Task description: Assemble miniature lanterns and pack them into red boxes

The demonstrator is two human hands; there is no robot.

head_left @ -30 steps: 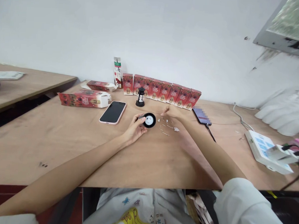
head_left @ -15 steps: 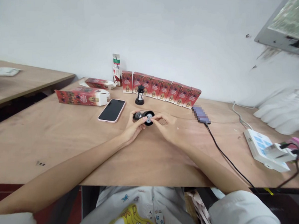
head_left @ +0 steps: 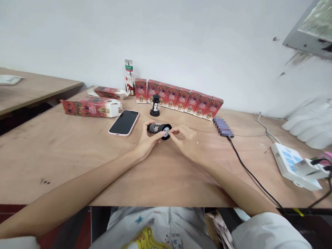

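Note:
My left hand is wrapped round a small black lantern with a clear middle. The lantern is tipped on its side, its round base towards me and to the right. A pale grey disc with small dark spots sits inside the black rim of that base, and my left thumb presses on its edge. My right hand is closed, thumb and forefinger pinched together at the disc's right side; whatever they grip is too small to make out. Behind my hands a similar black lantern stands upright on the table.
A phone lies left of my hands. Two opened red boxes lie beyond it. Several red boxes stand in a row by the wall. At right are a cabled, blurred device and a white power strip.
The lantern in my left hand has turned slightly, so more of its clear side shows. My right fingertips have shifted a little to the right at the base.

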